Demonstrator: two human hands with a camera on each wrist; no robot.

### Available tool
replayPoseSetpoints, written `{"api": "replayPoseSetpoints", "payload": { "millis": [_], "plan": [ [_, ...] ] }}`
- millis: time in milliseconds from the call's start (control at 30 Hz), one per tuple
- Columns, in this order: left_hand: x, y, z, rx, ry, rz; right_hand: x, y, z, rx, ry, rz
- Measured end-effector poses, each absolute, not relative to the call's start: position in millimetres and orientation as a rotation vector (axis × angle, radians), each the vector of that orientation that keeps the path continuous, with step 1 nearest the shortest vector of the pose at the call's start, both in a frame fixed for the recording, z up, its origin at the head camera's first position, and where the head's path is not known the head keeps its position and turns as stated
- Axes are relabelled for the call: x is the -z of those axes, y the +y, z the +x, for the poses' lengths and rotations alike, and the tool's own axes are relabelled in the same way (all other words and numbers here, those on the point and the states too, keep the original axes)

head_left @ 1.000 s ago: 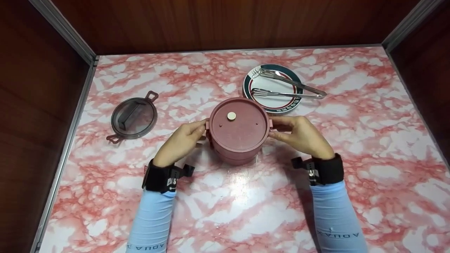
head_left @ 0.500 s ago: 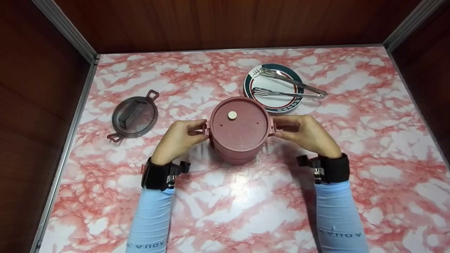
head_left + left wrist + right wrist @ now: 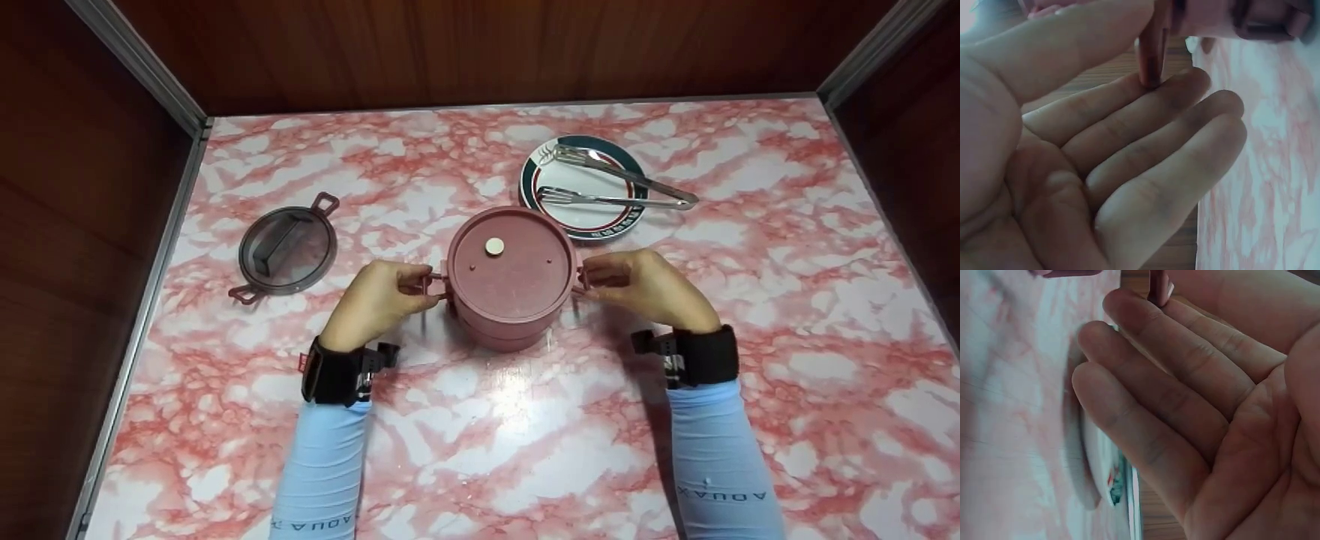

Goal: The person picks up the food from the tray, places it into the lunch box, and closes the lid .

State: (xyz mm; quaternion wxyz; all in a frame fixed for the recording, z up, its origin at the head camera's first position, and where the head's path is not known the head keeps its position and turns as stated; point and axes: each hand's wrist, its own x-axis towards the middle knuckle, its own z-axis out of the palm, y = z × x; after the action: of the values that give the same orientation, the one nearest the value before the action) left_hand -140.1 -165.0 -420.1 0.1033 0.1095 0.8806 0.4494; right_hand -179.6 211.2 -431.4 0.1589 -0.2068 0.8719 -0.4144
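A pink round container (image 3: 510,285) with a flat lid (image 3: 517,289) and a cream button stands upright on the marbled table between both hands. My left hand (image 3: 375,300) pinches its left side clip (image 3: 427,283) between thumb and fingers; that clip sticks out from the wall. In the left wrist view the clip (image 3: 1151,56) lies between thumb and fingertips, the other fingers stretched out. On the opposite side my right hand (image 3: 649,289) pinches the right side clip (image 3: 583,279), which also juts outward. The right wrist view catches only this clip's end (image 3: 1159,289) at the fingertips.
At the left lies a dark, see-through round lid (image 3: 300,255) with reddish loop handles. Behind the container, metal tongs (image 3: 630,176) lie across a green-rimmed plate (image 3: 529,187). A small red item (image 3: 303,362) shows beside the left wrist. Wooden walls (image 3: 480,52) bound the table.
The side clips have swung outward from the container, first the left, then the right. The left hand has shifted slightly left with its clip. The container stays in place.
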Motion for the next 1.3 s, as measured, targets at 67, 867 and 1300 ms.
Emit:
{"api": "replayPoseSetpoints", "payload": {
  "millis": [67, 867, 1300],
  "plan": [
    [422, -163, -141, -1.262, 2.631, 0.338, 434, 209, -180, 1.186, 2.475, -0.578],
    [435, -148, -146, -1.163, 2.627, 0.386, 443, 192, -184, 1.171, 2.496, -0.599],
    [414, -162, -137, -1.306, 2.584, 0.178, 426, 202, -176, 1.078, 2.661, -0.617]
  ]
}}
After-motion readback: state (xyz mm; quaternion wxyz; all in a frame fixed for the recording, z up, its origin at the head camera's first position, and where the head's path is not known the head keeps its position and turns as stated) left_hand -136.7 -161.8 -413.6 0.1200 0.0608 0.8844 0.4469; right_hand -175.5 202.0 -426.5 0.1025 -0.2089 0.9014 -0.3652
